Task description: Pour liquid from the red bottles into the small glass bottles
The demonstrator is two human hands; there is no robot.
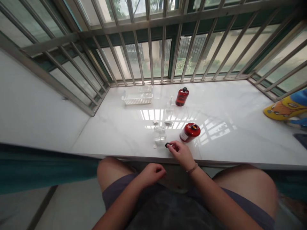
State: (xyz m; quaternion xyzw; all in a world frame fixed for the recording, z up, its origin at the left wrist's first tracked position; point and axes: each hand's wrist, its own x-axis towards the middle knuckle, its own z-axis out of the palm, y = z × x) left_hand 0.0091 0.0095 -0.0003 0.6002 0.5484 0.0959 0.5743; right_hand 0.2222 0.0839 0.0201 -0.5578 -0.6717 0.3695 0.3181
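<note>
Here, my right hand [180,154] pinches a black cap [168,145] above the tabletop [134,140], the open red bottle [190,132] just beyond it; my left hand [153,174] hovers nearby, loosely curled.

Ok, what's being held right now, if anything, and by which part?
The right grip pinches a small black cap by its edge, on the side nearest the palm. Nothing shows in the curled left grip.

Countertop [124,131]: smooth, glossy, mirror-like. Window bars [150,51], 12 o'clock: dull metal. Basket [139,101], 11 o'clock: perforated plastic. Capped bottle [182,97], 2 o'clock, and open bottle [192,129], 4 o'clock: 2 smooth, glossy surfaces. Shorts [117,191], 7 o'clock: matt cloth.
</note>
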